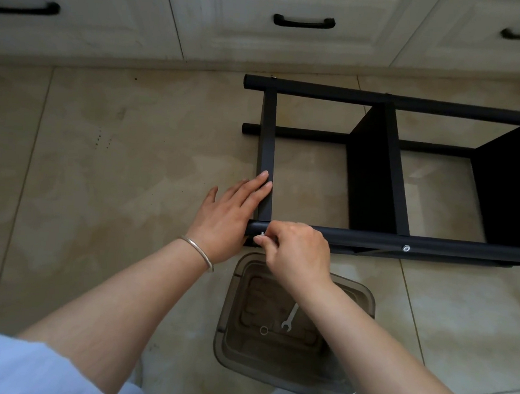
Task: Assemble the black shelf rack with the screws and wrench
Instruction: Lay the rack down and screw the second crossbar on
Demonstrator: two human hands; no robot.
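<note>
**Head view: fingers on a screw at the rack's near tube**

Head view shows our right hand (297, 255) curled, its fingertips (265, 241) pinching a small silver screw (262, 234) set into the near round tube of the black metal shelf rack (374, 174). Our left hand (231, 215) lies flat with straight fingers, pressing against the black crossbar (268, 154) where it meets that tube; a thin silver bangle (198, 251) circles the left wrist.

The rack lies on its side on the beige tiled floor (100, 170), its long tubes running off to the right edge, two dark shelf panels standing between them. A second silver screw head (406, 248) sits farther right along the same near tube.

Just below our hands, a translucent grey plastic tub (228, 317) rests on the floor between our knees. Inside it lie a small flat silver wrench (289, 319) and a small metal ring (264, 330), near each other but apart.

Beyond the rack, cream cabinet fronts (264, 28) with black curved handles (304, 21) line the far side of the floor.
</note>
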